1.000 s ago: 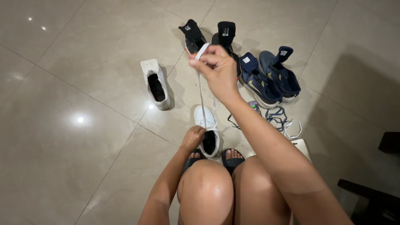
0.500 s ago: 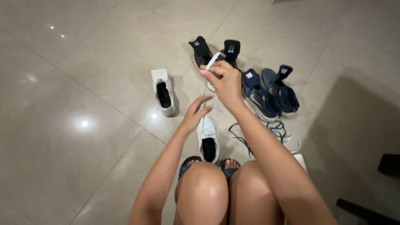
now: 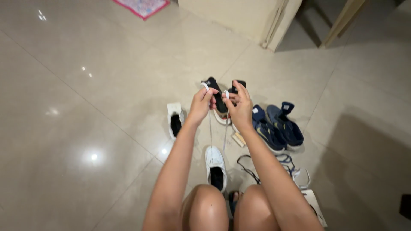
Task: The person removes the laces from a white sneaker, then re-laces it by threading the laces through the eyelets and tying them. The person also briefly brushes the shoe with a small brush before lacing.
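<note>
White lace [image 3: 210,128] now in both raised hands, left hand [image 3: 200,104] newly up beside right hand [image 3: 239,108].

Small white tongue labels on navy shoes [image 3: 278,124]; other packages, signs, screens: none.

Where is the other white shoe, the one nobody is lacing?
The other white shoe lies on the tiled floor left of the raised left hand, beyond the white shoe being laced and beside the black shoes.

Glossy beige floor tiles [image 3: 85,107] mirror ceiling lights, with a pink mat [image 3: 142,6] beside a cream cabinet [image 3: 239,17].
</note>
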